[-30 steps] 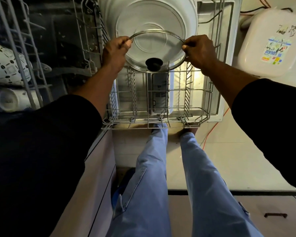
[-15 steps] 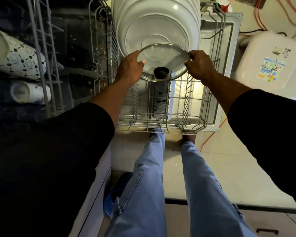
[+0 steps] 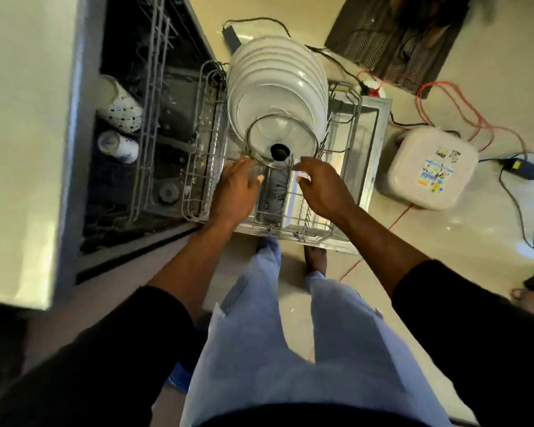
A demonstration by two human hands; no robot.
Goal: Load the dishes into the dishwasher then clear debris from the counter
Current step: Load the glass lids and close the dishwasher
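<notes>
A glass lid (image 3: 285, 135) with a black knob stands on edge in the pulled-out lower rack (image 3: 354, 140) of the dishwasher. It leans against a row of several white plates (image 3: 278, 78). My left hand (image 3: 236, 192) hovers just below the lid's lower-left rim, fingers spread, holding nothing. Whether its fingertips touch the rim I cannot tell. To the right, my right hand (image 3: 321, 189) sits just below the lid, fingers loosely curled and apart, also holding nothing.
The upper rack (image 3: 150, 118) on the left holds a patterned bowl (image 3: 121, 109) and a cup (image 3: 117, 146). The pale counter (image 3: 22, 134) fills the left side. On the floor at right are a white container (image 3: 429, 167) and red and black cables (image 3: 450, 97). My legs stand before the open door (image 3: 379, 118).
Both hands held the lid by its rim against the plates. Now they have let go and drawn back toward me, leaving the lid standing in the rack. The view has pulled up and back.
</notes>
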